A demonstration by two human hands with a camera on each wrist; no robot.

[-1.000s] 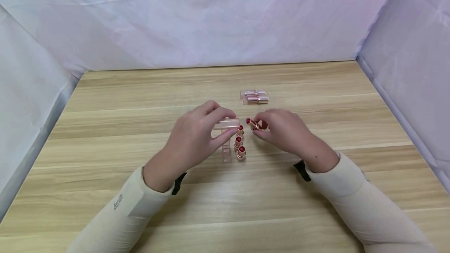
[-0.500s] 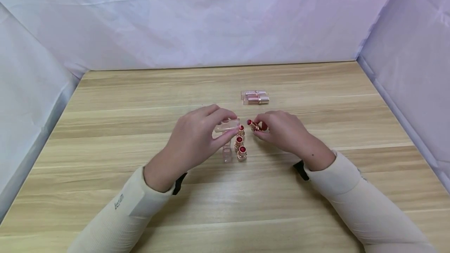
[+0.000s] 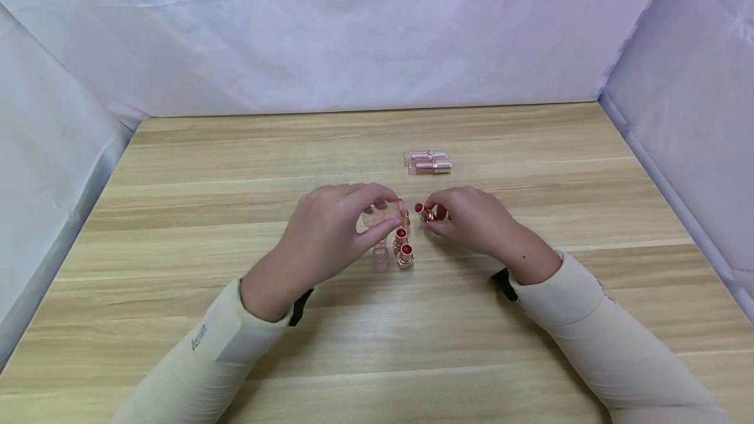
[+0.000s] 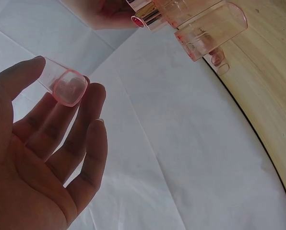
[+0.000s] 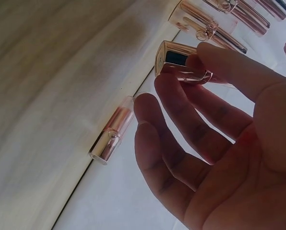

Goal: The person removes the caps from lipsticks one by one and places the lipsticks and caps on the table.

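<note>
My left hand [image 3: 330, 231] pinches a clear pinkish lipstick cap [image 4: 68, 87] between thumb and fingertips, above the table. My right hand [image 3: 477, 222] grips an uncapped lipstick [image 3: 424, 212] by its gold base, its red tip tilted up toward the left hand. Between the hands, a short row of uncapped lipsticks [image 3: 405, 256] stands upright with red tips showing. The far one [image 3: 405, 218] is partly hidden by the held cap. Just left of the row stand clear caps [image 3: 380, 259], partly covered by my left hand.
Two capped lipsticks [image 3: 432, 167] lie side by side farther back on the wooden table [image 3: 235, 156]. White cloth [image 3: 330, 51] rises behind the table's far edge and at both sides. Black straps [image 3: 299, 308] show at the wrists.
The cap in my left hand has turned and tilted, and that hand has sunk slightly. My right hand stays nearly in place, still gripping its lipstick.
</note>
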